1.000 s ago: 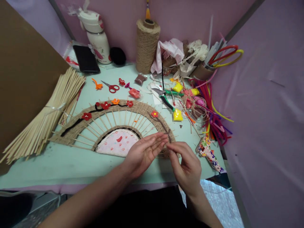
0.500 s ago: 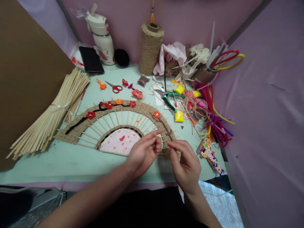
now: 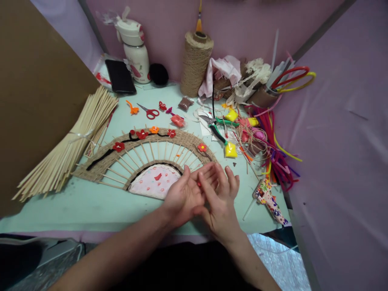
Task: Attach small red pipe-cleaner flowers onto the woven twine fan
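Observation:
My left hand (image 3: pixel 182 196) lies palm up over the right end of a woven fan-shaped piece (image 3: pixel 151 139). That piece has stick ribs, red and orange flowers and a pink centre. My right hand (image 3: pixel 220 202) rests flat across the left palm with its fingers spread. A small red bit (image 3: pixel 199 184) shows between the two hands. Both hands hover just above the pale green table (image 3: pixel 75 210) near its front edge.
A bundle of bamboo sticks (image 3: pixel 69 149) lies left, against brown cardboard (image 3: pixel 36 81). At the back stand a bottle (image 3: pixel 136 48), a phone (image 3: pixel 120 76) and a twine spool (image 3: pixel 195 64). Red scissors (image 3: pixel 148 112), green cutters (image 3: pixel 216 125), yellow clay packs (image 3: pixel 230 150) and pipe cleaners (image 3: pixel 273 145) clutter the right.
The hands were apart, fingertips pinching at the fan's right end. They have come together, and the right hand now lies flat on the left palm.

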A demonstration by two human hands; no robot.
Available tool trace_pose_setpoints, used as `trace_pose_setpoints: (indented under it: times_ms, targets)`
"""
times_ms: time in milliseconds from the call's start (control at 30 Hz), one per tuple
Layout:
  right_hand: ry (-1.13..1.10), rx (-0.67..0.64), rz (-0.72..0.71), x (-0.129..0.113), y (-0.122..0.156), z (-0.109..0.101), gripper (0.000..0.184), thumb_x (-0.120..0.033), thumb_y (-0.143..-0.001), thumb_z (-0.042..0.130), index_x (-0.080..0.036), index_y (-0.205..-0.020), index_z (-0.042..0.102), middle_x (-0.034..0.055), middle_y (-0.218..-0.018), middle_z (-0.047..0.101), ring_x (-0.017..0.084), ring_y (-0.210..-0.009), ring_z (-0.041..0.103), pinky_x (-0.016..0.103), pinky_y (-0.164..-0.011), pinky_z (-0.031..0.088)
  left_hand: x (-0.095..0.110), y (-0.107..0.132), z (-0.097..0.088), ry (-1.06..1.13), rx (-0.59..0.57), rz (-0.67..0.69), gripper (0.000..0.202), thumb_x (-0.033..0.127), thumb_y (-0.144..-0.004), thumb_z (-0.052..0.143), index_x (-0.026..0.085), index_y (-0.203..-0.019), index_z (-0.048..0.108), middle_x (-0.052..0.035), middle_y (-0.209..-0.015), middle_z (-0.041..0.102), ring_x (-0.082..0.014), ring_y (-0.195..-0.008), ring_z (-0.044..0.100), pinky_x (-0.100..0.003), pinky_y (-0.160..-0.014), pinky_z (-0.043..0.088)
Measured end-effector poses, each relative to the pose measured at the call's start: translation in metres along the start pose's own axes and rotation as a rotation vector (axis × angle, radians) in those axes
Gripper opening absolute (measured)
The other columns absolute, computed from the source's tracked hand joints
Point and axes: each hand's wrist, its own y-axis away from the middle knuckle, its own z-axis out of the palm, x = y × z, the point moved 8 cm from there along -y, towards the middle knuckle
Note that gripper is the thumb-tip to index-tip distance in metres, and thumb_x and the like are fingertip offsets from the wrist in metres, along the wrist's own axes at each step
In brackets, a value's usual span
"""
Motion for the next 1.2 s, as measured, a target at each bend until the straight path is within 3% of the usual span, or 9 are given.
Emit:
trace_pose_setpoints:
  times_ms: [67,233,367,533,700,833,1000,1100,1200]
  targets:
    - [0.016,-0.06,-0.051,-0.007,0.001,0.005,0.069,-0.066,-0.09,0.037,-0.025,-0.145,0.043,0.0112,-0.159,0.023,0.039,-0.146,0.014,0.063,-0.114,0.013,0.005,0.0,0.001,0.014,-0.001,0.014,0.066,0.055,-0.098,0.024,0.012,-0.146,0.04,-0.0174,-0.14,0.055,-0.0242,-0.136,0.045,-0.039,-0.117,0.025]
    - [-0.046,-0.224,-0.293,-0.022,0.009,0.015,0.078,-0.069,-0.092,0.023,-0.014,-0.145,0.04,0.0104,-0.149,0.046,0.026,-0.147,0.022,0.052,-0.12,-0.003,0.025,0.0,0.002,0.069,-0.016,0.084,0.081,0.067,-0.091,0.027,0.013,-0.151,0.027,-0.0173,-0.147,0.047,-0.0251,-0.14,0.039,-0.04,-0.118,0.022]
    - [0.012,-0.193,-0.209,-0.014,0.003,0.014,0.083,-0.069,-0.091,0.034,-0.008,-0.146,0.036,0.0143,-0.148,0.046,0.029,-0.149,0.015,0.053,-0.119,-0.003,0.016,-0.003,0.0,0.119,-0.002,0.009,0.087,0.072,-0.088,0.025,0.012,-0.152,0.024,-0.0176,-0.151,0.042,-0.0257,-0.142,0.036,-0.041,-0.119,0.02]
    - [-0.05,-0.297,-0.373,-0.034,0.006,0.019,0.084,-0.069,-0.088,0.041,-0.008,-0.146,0.036,0.0138,-0.149,0.045,0.023,-0.148,0.021,0.047,-0.121,-0.002,0.021,-0.004,-0.005,0.115,0.002,0.027,0.088,0.073,-0.088,0.024,0.013,-0.153,0.022,-0.018,-0.152,0.04,-0.0255,-0.143,0.034,-0.041,-0.118,0.02]
    - [-0.011,-0.255,-0.245,-0.022,0.003,0.017,0.092,-0.071,-0.084,0.047,-0.007,-0.148,0.031,0.0183,-0.147,0.045,0.029,-0.146,0.024,0.054,-0.119,0.003,0.02,-0.002,-0.008,0.124,-0.019,-0.002,0.089,0.073,-0.087,0.027,0.013,-0.153,0.021,-0.0188,-0.151,0.04,-0.0262,-0.141,0.037,-0.041,-0.117,0.022]
    - [-0.075,-0.341,-0.35,-0.033,0.008,0.021,0.094,-0.075,-0.082,0.043,-0.01,-0.149,0.032,0.0154,-0.149,0.044,0.026,-0.146,0.025,0.05,-0.121,0.003,0.023,-0.003,-0.008,0.092,-0.022,0.023,0.088,0.071,-0.088,0.031,0.01,-0.152,0.023,-0.02,-0.149,0.043,-0.0261,-0.141,0.037,-0.039,-0.115,0.026]
    - [-0.037,-0.288,-0.238,-0.025,-0.002,0.017,0.096,-0.075,-0.083,0.042,-0.007,-0.149,0.03,0.0182,-0.151,0.04,0.028,-0.147,0.022,0.051,-0.12,-0.004,0.015,-0.005,-0.005,0.094,-0.008,-0.017,0.091,0.072,-0.088,0.028,0.008,-0.152,0.023,-0.021,-0.148,0.044,-0.0262,-0.141,0.038,-0.04,-0.116,0.025]
    - [-0.091,-0.308,-0.293,-0.028,-0.004,0.015,0.094,-0.075,-0.086,0.037,-0.008,-0.151,0.024,0.016,-0.154,0.035,0.024,-0.149,0.017,0.047,-0.12,-0.005,0.01,-0.009,-0.007,0.088,0.007,0.003,0.088,0.07,-0.089,0.025,0.007,-0.15,0.027,-0.0215,-0.143,0.05,-0.0265,-0.137,0.044,-0.038,-0.115,0.028]
    - [-0.097,-0.232,-0.224,-0.016,-0.007,0.007,0.1,-0.077,-0.086,0.029,-0.005,-0.153,0.013,0.0193,-0.156,0.029,0.026,-0.15,0.014,0.05,-0.12,-0.003,0.014,-0.011,-0.01,0.069,0.02,0.049,0.085,0.067,-0.092,0.024,0.003,-0.147,0.034,-0.0221,-0.138,0.055,-0.0271,-0.133,0.048,-0.037,-0.113,0.031]
